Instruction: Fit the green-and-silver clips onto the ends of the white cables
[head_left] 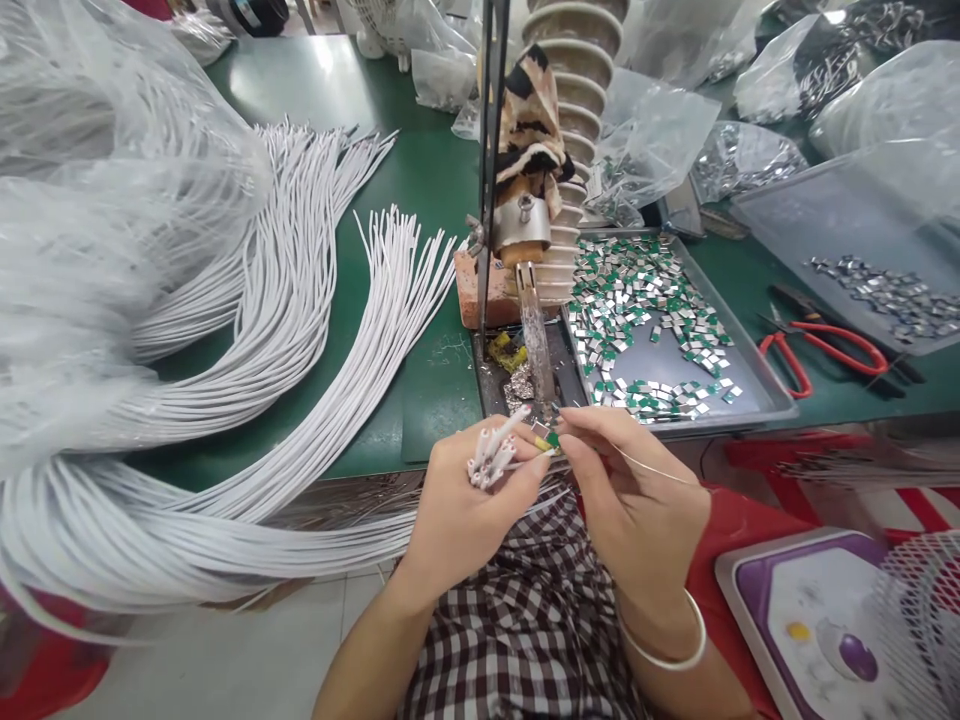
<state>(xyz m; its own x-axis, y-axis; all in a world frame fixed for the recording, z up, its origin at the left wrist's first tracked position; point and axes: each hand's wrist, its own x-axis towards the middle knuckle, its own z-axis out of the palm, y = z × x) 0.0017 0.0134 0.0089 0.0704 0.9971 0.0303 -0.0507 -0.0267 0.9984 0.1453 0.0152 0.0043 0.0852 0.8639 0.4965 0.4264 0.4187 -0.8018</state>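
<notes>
My left hand (469,500) is closed round a bundle of white cables (491,458), whose cut ends poke up between thumb and fingers. The cables trail off to the left. My right hand (634,480) pinches a small green circuit board (552,440) with a metal connector, close to my left thumb; a thin solder wire (652,467) runs across its fingers. Just beyond my hands is the tip of a soldering iron (536,340), clamped to a stand and pointing down. Whether a cable end touches the board is too small to tell.
A metal tray (757,395) of small circuit boards stands right of the iron. Red-handled pliers (832,345) lie by a plastic bin (825,210) of metal parts. A ribbed hose (574,110) rises behind the iron, beside a brick (469,290). Cable bundles (285,270) cover the left side.
</notes>
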